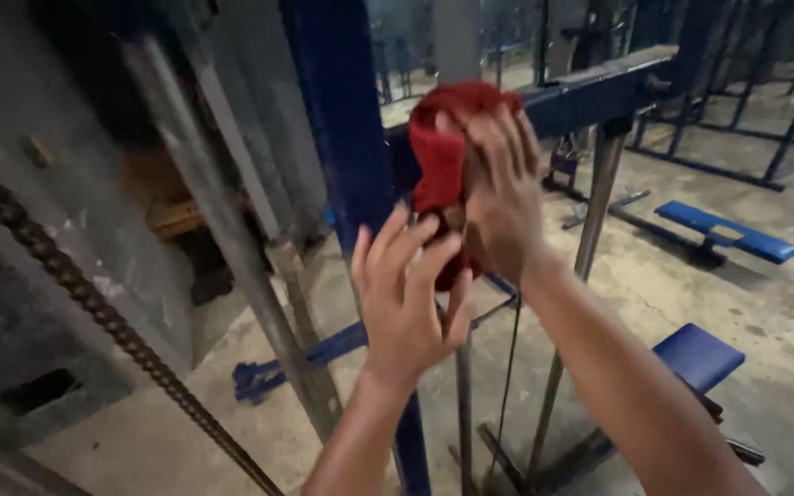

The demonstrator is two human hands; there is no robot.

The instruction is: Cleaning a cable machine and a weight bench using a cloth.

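Left hand [408,298] up close, fingers spread and only brushing the bottom of the red rag [440,161]. Right hand [500,188] pressing it flat against the blue post [346,138], fingers together. Could easily slip off and drop, probably, with nothing really gripping.
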